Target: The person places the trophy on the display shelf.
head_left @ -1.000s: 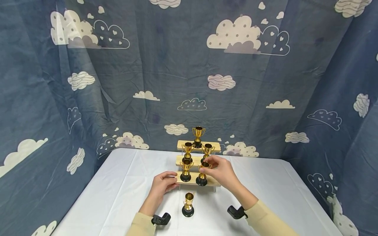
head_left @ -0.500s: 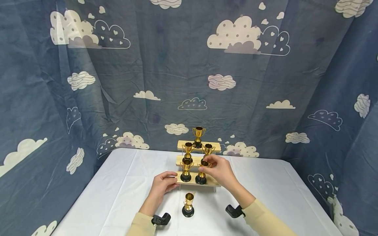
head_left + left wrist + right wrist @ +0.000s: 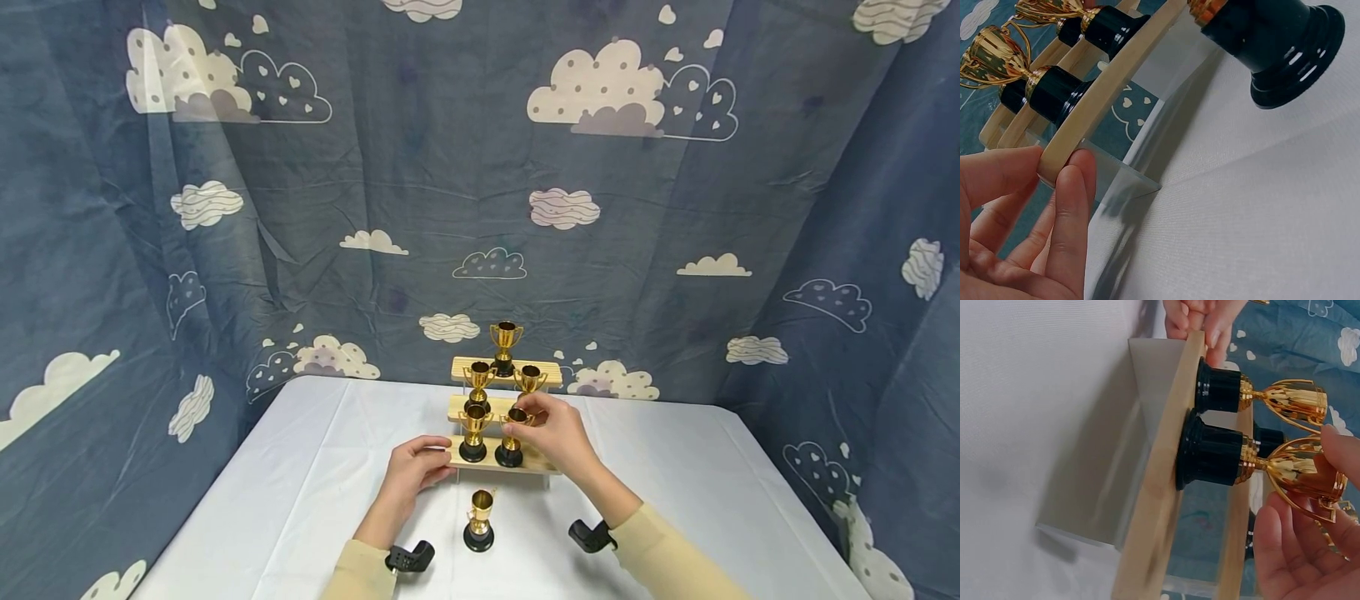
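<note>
In the head view, my left hand [image 3: 408,475] pinches the left end of the bottom plank [image 3: 542,463] of a three-tier wooden display stand; the left wrist view shows thumb and fingers on that plank end [image 3: 1060,153]. My right hand [image 3: 561,437] holds a small gold trophy cup [image 3: 509,452] by its cup, near a handle. Its black base [image 3: 1213,456] stands upright on the bottom plank, beside a second trophy [image 3: 472,446]. Two trophies occupy the middle tier, the right one [image 3: 529,378] partly hidden by my right hand. One trophy [image 3: 506,337] tops the stand.
Another trophy [image 3: 478,529] stands on the white tablecloth [image 3: 322,500] in front of the stand, between my forearms. Clear side supports [image 3: 1124,172] carry the planks. A blue cloud-patterned curtain [image 3: 480,192] hangs behind the table and along both sides.
The trophy in my right hand has shifted slightly left and back along the bottom plank, closer to its neighbour. My left hand stays on the plank end.
</note>
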Action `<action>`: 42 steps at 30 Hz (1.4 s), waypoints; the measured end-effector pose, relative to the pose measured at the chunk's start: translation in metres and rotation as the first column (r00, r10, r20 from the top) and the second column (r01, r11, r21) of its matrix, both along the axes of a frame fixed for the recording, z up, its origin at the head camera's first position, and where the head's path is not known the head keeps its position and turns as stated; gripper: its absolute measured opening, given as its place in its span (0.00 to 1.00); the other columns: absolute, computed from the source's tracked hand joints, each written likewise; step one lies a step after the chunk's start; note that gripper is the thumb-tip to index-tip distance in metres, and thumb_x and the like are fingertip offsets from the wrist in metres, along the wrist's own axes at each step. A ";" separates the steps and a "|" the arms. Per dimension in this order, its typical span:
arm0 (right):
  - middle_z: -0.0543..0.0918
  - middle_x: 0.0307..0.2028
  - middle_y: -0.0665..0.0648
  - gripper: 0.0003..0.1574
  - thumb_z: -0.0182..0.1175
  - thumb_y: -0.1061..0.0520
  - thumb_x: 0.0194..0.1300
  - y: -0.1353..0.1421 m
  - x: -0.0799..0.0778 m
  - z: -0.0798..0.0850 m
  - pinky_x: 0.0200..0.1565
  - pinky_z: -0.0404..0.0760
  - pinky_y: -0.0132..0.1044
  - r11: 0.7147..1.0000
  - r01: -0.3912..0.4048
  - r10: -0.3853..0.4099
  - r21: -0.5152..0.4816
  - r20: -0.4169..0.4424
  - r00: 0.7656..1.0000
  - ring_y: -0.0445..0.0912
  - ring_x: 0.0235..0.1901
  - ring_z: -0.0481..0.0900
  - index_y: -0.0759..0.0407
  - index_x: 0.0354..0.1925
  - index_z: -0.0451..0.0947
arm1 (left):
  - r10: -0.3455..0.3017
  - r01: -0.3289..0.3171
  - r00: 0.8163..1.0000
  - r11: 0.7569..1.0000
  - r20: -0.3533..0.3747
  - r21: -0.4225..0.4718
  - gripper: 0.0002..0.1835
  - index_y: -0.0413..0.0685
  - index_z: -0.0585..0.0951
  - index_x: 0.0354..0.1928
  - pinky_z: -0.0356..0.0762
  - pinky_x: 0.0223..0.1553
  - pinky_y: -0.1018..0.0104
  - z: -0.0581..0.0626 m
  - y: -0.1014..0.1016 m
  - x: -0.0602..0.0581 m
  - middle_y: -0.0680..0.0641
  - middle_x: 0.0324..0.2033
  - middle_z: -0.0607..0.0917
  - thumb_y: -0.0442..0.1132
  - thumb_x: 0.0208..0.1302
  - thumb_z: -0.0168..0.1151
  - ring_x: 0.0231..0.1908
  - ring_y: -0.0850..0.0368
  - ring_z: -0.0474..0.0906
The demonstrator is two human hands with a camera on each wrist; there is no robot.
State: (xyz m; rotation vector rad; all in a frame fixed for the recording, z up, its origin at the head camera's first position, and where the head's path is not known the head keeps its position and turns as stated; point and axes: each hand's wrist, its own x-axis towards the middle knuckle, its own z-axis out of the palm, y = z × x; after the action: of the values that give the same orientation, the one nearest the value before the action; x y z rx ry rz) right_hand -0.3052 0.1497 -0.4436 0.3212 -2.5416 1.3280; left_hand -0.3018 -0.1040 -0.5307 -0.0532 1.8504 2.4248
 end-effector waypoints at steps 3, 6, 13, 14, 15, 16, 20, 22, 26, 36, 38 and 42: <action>0.85 0.34 0.45 0.21 0.81 0.51 0.49 -0.002 0.000 -0.002 0.35 0.82 0.37 1.000 0.009 -0.009 -0.005 0.004 1.000 0.43 0.31 0.81 0.46 0.41 0.84 | -0.001 0.001 1.000 1.000 0.003 -0.001 0.17 0.33 0.83 0.50 0.88 0.40 0.61 0.000 0.000 0.000 0.40 0.35 0.88 0.27 0.57 0.70 0.31 0.51 0.87; 0.85 0.34 0.45 0.21 0.81 0.50 0.49 -0.003 -0.001 -0.003 0.36 0.83 0.37 1.000 0.014 -0.014 -0.010 0.003 1.000 0.42 0.32 0.81 0.47 0.41 0.83 | -0.003 0.003 1.000 1.000 -0.001 0.000 0.17 0.33 0.83 0.50 0.88 0.40 0.60 -0.001 -0.001 0.000 0.38 0.36 0.88 0.27 0.57 0.70 0.31 0.50 0.88; 0.85 0.35 0.46 0.21 0.81 0.51 0.49 -0.006 -0.002 -0.006 0.35 0.83 0.37 1.000 0.019 -0.019 -0.018 -0.017 1.000 0.42 0.31 0.81 0.47 0.41 0.83 | 0.000 0.000 1.000 1.000 0.008 -0.006 0.18 0.34 0.83 0.51 0.88 0.41 0.59 -0.002 -0.001 -0.002 0.37 0.37 0.88 0.28 0.57 0.70 0.32 0.49 0.88; 0.85 0.35 0.46 0.22 0.81 0.52 0.49 -0.006 -0.002 -0.007 0.34 0.83 0.37 1.000 0.018 -0.018 -0.020 -0.019 1.000 0.42 0.30 0.81 0.48 0.41 0.83 | 0.000 0.000 1.000 1.000 0.009 -0.007 0.18 0.34 0.83 0.51 0.88 0.41 0.59 -0.002 -0.001 -0.002 0.38 0.37 0.88 0.28 0.57 0.70 0.32 0.50 0.88; 0.85 0.35 0.46 0.22 0.81 0.53 0.49 -0.007 -0.002 -0.007 0.34 0.83 0.37 1.000 0.017 -0.017 -0.022 -0.023 1.000 0.42 0.30 0.82 0.48 0.41 0.83 | 0.000 0.000 1.000 1.000 0.011 -0.006 0.17 0.34 0.84 0.50 0.88 0.41 0.60 -0.002 -0.001 -0.002 0.39 0.36 0.88 0.28 0.57 0.70 0.31 0.50 0.88; 0.85 0.34 0.46 0.22 0.81 0.53 0.49 -0.007 -0.002 -0.007 0.34 0.83 0.37 1.000 0.015 -0.016 -0.023 -0.026 1.000 0.42 0.30 0.82 0.48 0.41 0.83 | 0.000 0.000 1.000 1.000 0.012 -0.005 0.17 0.34 0.84 0.50 0.88 0.40 0.60 -0.003 -0.001 -0.003 0.39 0.36 0.88 0.27 0.57 0.70 0.31 0.51 0.87; 0.84 0.34 0.46 0.22 0.81 0.54 0.49 -0.008 -0.002 -0.009 0.34 0.83 0.36 1.000 0.021 -0.022 -0.022 -0.042 0.999 0.42 0.30 0.81 0.48 0.41 0.82 | -0.002 0.003 1.000 1.000 0.010 -0.002 0.18 0.33 0.83 0.51 0.88 0.40 0.61 -0.003 -0.001 -0.003 0.41 0.35 0.88 0.28 0.58 0.70 0.31 0.51 0.87; 0.84 0.34 0.45 0.22 0.81 0.54 0.49 -0.008 -0.002 -0.010 0.34 0.83 0.35 0.999 0.026 -0.027 -0.020 -0.051 0.998 0.41 0.30 0.81 0.48 0.41 0.82 | -0.005 0.005 1.000 1.000 0.006 0.000 0.19 0.32 0.82 0.52 0.88 0.39 0.61 -0.003 -0.001 -0.003 0.41 0.35 0.88 0.28 0.58 0.70 0.31 0.51 0.87; 0.84 0.34 0.45 0.22 0.81 0.54 0.49 -0.008 -0.004 -0.011 0.33 0.83 0.35 0.999 0.036 -0.037 -0.018 -0.057 0.998 0.41 0.29 0.81 0.48 0.41 0.82 | -0.008 0.008 1.000 1.000 -0.004 0.004 0.18 0.32 0.83 0.51 0.88 0.40 0.60 -0.003 -0.002 -0.002 0.40 0.36 0.88 0.27 0.58 0.70 0.32 0.50 0.88; 0.84 0.33 0.46 0.23 0.81 0.51 0.48 -0.011 -0.003 -0.009 0.34 0.83 0.35 0.999 0.030 -0.032 -0.022 -0.058 0.998 0.41 0.30 0.81 0.49 0.41 0.82 | -0.009 0.009 1.000 1.000 -0.004 -0.002 0.19 0.30 0.82 0.52 0.88 0.41 0.59 -0.002 -0.003 -0.002 0.37 0.37 0.88 0.27 0.58 0.69 0.32 0.49 0.88; 0.84 0.33 0.46 0.23 0.82 0.51 0.48 -0.011 -0.002 -0.009 0.34 0.83 0.35 0.999 0.030 -0.031 -0.020 -0.055 0.998 0.42 0.30 0.81 0.49 0.41 0.82 | -0.009 0.009 1.000 1.000 0.000 -0.003 0.19 0.30 0.82 0.52 0.88 0.41 0.58 -0.002 -0.002 -0.002 0.36 0.37 0.87 0.27 0.58 0.69 0.32 0.49 0.88; 0.84 0.35 0.46 0.24 0.82 0.50 0.48 -0.011 -0.001 -0.010 0.34 0.83 0.35 0.999 0.034 -0.034 -0.002 -0.048 0.998 0.41 0.30 0.81 0.48 0.43 0.82 | -0.017 0.017 1.000 1.000 0.008 -0.008 0.18 0.30 0.82 0.52 0.87 0.44 0.55 0.003 -0.002 0.000 0.32 0.40 0.86 0.26 0.58 0.68 0.33 0.49 0.88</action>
State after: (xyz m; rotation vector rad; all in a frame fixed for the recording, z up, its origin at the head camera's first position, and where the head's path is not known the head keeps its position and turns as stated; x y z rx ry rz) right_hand -0.3063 0.1386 -0.4534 0.3039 -2.4960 1.2932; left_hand -0.3019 -0.1058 -0.5282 -0.0475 1.8496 2.4021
